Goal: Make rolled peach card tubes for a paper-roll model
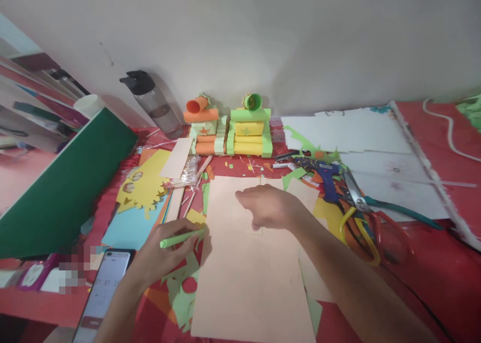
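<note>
A large peach sheet of paper point(248, 283) lies in front of me on the red table covering, with faint lines near its upper middle. My right hand point(268, 205) is over the upper part of the sheet, fingers stretched to the left and thumb lower, holding nothing that I can see. At the sheet's left edge, my left hand point(169, 248) is closed around a light green pen point(182, 238). The pen's far end reaches the paper's edge. Green paper scraps point(182, 293) with cut-out holes lie below that hand.
Two rolled-paper models point(250, 127) and a water bottle point(154, 105) stand by the wall. To the right lie a blue glue gun point(326, 175), large scissors point(361, 203) and white sheets point(394, 178). On the left are a phone point(107, 288), yellow paper point(141, 183) and a green board point(67, 183).
</note>
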### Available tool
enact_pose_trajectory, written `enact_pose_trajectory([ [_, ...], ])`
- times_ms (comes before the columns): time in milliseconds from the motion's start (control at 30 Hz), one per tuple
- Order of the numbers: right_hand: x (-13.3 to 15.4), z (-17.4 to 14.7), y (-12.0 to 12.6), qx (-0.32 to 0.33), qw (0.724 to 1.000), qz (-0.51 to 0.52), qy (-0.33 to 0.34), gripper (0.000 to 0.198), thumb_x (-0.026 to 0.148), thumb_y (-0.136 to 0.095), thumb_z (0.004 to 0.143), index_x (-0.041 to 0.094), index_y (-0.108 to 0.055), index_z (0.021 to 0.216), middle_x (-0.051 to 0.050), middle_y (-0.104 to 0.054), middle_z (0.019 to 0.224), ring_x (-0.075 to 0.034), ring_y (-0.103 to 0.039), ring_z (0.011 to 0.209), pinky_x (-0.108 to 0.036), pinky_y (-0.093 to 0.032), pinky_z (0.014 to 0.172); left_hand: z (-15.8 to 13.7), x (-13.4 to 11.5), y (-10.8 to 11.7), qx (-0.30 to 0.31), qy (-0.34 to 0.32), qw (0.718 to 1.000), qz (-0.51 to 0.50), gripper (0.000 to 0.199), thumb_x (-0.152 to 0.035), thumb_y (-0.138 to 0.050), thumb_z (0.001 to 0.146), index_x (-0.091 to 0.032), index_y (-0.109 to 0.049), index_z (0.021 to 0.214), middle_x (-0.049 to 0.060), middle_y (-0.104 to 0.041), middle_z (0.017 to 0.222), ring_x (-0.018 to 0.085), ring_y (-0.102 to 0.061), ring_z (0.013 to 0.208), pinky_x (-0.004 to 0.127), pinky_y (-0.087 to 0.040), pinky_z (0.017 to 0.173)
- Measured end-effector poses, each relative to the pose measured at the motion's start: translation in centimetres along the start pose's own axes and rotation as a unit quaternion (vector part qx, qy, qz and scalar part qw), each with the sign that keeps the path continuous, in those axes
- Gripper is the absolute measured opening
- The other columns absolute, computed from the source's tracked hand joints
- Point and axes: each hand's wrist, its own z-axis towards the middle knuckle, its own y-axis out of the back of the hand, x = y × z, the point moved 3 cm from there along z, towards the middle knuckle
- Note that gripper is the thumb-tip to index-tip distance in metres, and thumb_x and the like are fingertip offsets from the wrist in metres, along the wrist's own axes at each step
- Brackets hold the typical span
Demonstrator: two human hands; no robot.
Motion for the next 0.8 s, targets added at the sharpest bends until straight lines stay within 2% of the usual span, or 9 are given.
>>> enact_pose_trajectory([
  [267,0.0,-0.1,0.1,0.009,1.0,0.009,-0.005,0.037,0.023,-0.077,0.07,0.019,-0.054,0.099,-0.006,-0.062,0.098,-0.024,-0.059,0.09,-0.028,-0.034,0.059,0.9,-0.2,-1.8,0.007,-0.007,1.0,-0.016,0.022,-0.031,-0.057,0.086,-0.023,-0.071,0.099,0.003,-0.074,0.1,0.019,-0.068,0.088,0.024,-0.051,0.075],
  [500,0.0,-0.1,0.0,0.007,1.0,0.014,-0.011,0.036,0.023,-0.077,0.07,0.019,-0.053,0.097,-0.005,-0.062,0.098,-0.024,-0.058,0.09,-0.027,-0.033,0.06,0.5,0.5,-0.7,0.006,-0.002,1.0,-0.029,0.022,-0.037,-0.055,0.09,-0.02,-0.069,0.09,0.002,-0.072,0.087,0.015,-0.064,0.075,0.021,-0.047,0.063],
  [800,0.1,-0.2,0.3,0.009,1.0,0.011,-0.014,0.036,0.022,-0.078,0.071,0.018,-0.054,0.099,-0.006,-0.063,0.099,-0.023,-0.059,0.09,-0.027,-0.033,0.059,0.3,0.2,-0.7,-0.001,-0.007,1.0,-0.03,0.02,-0.033,-0.055,0.089,-0.022,-0.07,0.094,0.001,-0.073,0.091,0.015,-0.066,0.078,0.021,-0.049,0.066],
])
